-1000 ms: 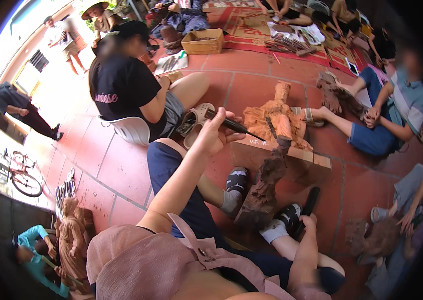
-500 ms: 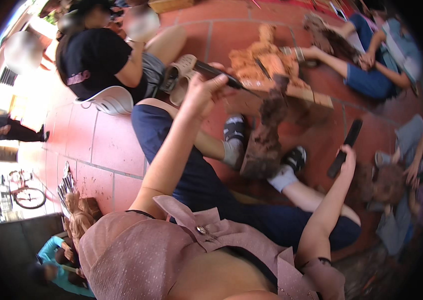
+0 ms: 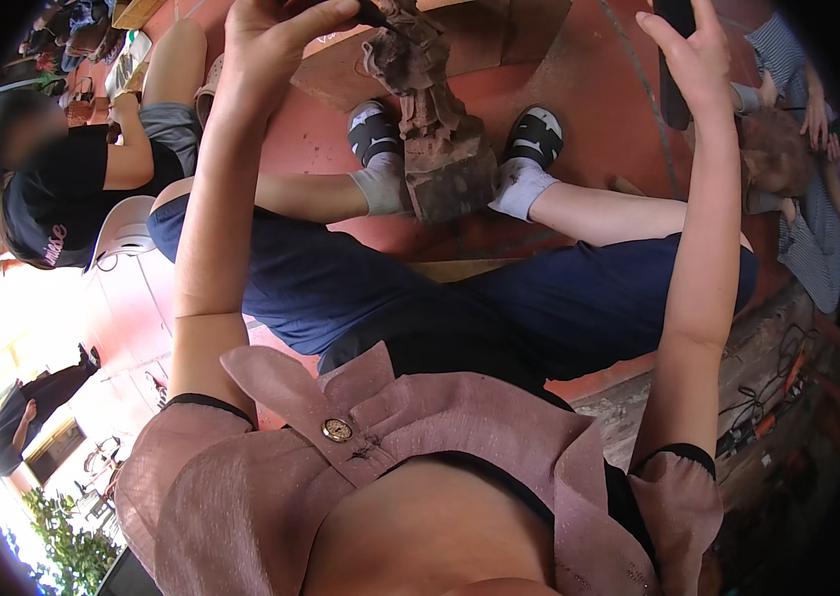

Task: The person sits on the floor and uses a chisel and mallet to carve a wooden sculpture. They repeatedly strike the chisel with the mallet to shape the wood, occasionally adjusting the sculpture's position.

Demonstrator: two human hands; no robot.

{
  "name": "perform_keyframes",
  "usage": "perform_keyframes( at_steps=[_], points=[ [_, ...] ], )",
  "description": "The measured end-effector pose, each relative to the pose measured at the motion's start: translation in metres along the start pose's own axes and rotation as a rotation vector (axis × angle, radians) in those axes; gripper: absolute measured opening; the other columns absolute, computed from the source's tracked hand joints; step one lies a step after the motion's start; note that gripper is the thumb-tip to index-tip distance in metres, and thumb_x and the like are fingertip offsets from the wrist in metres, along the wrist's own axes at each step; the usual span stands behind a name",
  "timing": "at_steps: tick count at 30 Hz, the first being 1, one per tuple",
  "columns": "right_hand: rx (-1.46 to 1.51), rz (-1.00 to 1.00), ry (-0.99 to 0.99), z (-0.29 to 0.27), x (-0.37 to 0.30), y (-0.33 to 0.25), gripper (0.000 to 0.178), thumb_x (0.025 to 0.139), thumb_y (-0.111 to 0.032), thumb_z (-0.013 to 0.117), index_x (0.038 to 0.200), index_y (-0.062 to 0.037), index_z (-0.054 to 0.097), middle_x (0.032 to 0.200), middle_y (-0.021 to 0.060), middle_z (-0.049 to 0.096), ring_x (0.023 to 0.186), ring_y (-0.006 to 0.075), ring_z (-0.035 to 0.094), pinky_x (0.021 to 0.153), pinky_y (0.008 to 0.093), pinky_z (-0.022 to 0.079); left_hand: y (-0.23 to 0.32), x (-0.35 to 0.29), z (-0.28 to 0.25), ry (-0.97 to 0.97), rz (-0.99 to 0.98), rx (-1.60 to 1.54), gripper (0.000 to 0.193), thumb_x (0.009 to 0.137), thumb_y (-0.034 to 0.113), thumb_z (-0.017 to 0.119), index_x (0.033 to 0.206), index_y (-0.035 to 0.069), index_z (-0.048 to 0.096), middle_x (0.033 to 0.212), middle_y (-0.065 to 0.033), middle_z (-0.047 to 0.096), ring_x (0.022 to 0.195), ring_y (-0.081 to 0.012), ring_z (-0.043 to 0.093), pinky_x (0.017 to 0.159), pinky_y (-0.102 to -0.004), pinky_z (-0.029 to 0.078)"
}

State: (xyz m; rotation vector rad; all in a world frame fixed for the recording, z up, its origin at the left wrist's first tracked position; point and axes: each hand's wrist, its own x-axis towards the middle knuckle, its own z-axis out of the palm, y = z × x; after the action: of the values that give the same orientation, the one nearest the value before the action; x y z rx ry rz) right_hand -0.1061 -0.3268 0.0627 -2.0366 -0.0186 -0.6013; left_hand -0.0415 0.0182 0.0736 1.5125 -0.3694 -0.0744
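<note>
A carved brown figure (image 3: 420, 74) on a rough block base stands upright between my feet. My left hand (image 3: 276, 40), at the top edge, is closed around a slim dark-handled tool (image 3: 370, 13). That tool reaches close to the figure's upper part; whether it touches cannot be made out, as the frame cuts it off. Up on the right, my right hand (image 3: 693, 60) grips a long black bar (image 3: 675, 94), away from the figure. The bar's upper end lies outside the picture, and its exact kind is unclear.
Beyond the figure sits a wooden block (image 3: 331, 72) on red tiles. My sandalled feet (image 3: 373, 132) flank the base. A person in black (image 3: 63, 189) sits at left by a white cap (image 3: 127, 230); another person's hands (image 3: 817, 124) are at right. Cables (image 3: 772, 382) lie lower right.
The view has tilted, so my hands and the figure now appear higher, near the top edge. The orange carving beyond has left the picture. Both hands keep hold of their things.
</note>
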Motion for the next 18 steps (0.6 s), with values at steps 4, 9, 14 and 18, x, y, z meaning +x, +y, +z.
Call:
perform_keyframes(
  at_steps=[4,9,14,18],
  points=[
    [-0.295,-0.048,-0.008,0.005,-0.008,0.003,0.056,0.072,-0.004,0.065,0.127,-0.0004,0.053,0.091,0.0077,0.059,0.083,0.0208,0.058,0.075,0.0348,0.048,-0.008,0.019,0.005,-0.163,0.078,0.275,0.034,0.076,-0.004,0.079,0.094,0.007,0.053,0.083,0.0007,0.057,0.077,-0.0094,0.060,0.069,-0.0252,0.052],
    [-0.210,0.018,-0.052,0.013,-0.018,-0.016,0.045,0.075,-0.003,0.063,0.119,0.0007,0.054,0.085,0.0113,0.060,0.080,0.0226,0.060,0.075,0.0363,0.048,-0.019,0.020,0.010,-0.233,0.112,0.437,0.034,0.074,-0.001,0.082,0.093,0.008,0.055,0.081,0.0017,0.058,0.075,-0.0081,0.059,0.068,-0.0239,0.051],
    [-0.348,-0.126,-0.023,0.012,-0.025,-0.030,0.044,0.073,0.000,0.062,0.117,0.0006,0.055,0.090,0.0182,0.063,0.084,0.0316,0.065,0.075,0.0377,0.050,-0.026,0.026,0.020,-0.334,0.100,0.359,0.033,0.075,0.000,0.082,0.094,0.007,0.056,0.082,0.0016,0.060,0.076,-0.0072,0.059,0.070,-0.0226,0.050],
    [-0.487,-0.285,0.015,0.011,-0.027,-0.038,0.040,0.068,0.003,0.063,0.107,-0.0003,0.059,0.090,0.0204,0.063,0.086,0.0383,0.064,0.074,0.0403,0.049,-0.032,0.028,0.028,-0.342,0.119,0.308,0.033,0.076,0.002,0.082,0.098,0.005,0.057,0.084,0.0016,0.062,0.079,-0.0065,0.059,0.072,-0.0230,0.051]
  ],
)
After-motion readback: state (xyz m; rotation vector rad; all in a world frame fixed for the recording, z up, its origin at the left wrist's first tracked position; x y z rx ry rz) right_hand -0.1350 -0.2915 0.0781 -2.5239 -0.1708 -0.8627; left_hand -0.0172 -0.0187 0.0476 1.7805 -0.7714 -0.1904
